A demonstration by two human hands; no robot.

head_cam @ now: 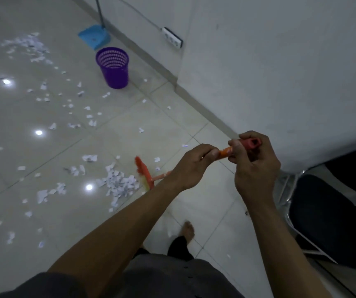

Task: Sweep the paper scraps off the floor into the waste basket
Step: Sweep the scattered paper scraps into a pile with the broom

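Sweeping: gripping orange broom (144, 176), fingers (210, 152) of left hand (191, 166) and right hand (256, 168) curled round it. Next: push near paper scraps (119, 183) toward far waste basket (113, 69).

No legible text, label, brand or number. Dark marks on the paper scraps (119, 183) are too blurred to read.

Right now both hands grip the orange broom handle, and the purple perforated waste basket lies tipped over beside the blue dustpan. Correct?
No. The head view shows the purple perforated waste basket standing upright beside the blue dustpan; left hand and right hand grip the orange broom handle.
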